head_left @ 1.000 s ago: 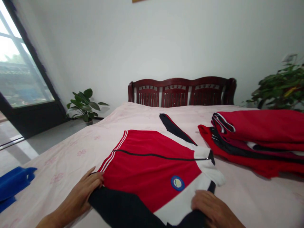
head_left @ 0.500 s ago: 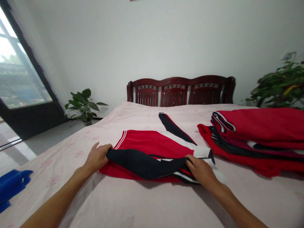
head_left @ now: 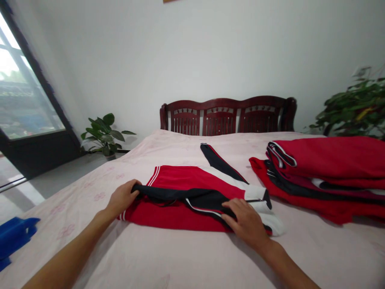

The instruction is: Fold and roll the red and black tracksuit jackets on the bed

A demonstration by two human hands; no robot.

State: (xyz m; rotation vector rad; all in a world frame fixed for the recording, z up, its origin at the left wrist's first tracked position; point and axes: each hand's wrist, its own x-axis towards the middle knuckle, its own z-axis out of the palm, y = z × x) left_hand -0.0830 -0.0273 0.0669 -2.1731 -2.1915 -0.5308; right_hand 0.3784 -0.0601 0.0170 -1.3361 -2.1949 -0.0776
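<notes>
Jacket [head_left: 180, 220], red with white shoulders, lies in front of me on the pink bedsheet [head_left: 168, 261], its striped hem [head_left: 155, 176] toward my left and its white collar [head_left: 266, 208] toward my right. My left hand [head_left: 123, 197] has its grip clamped on one end of the near sleeve [head_left: 167, 193], fingers curled over the dark cloth beside the hem. That sleeve runs bunched across the red front, its white piping [head_left: 200, 208] curving toward my other side. My right hand [head_left: 248, 222] lies over the shoulder end of the same cloth, thumb and forefinger somewhat apart on it; I cannot tell whether that grip pinches any fabric. The far sleeve [head_left: 221, 162] stretches away from me on the bed, dark with a thin red line, touching nothing but the sheet beyond the shoulder. Just past the collar, to the right, sits a stack of clothes [head_left: 331, 160], mostly red with dark layers between. Something blue [head_left: 16, 235] rests at the left edge, well apart from my hand. Beyond the bed stands a slatted wooden headboard [head_left: 219, 116].
</notes>
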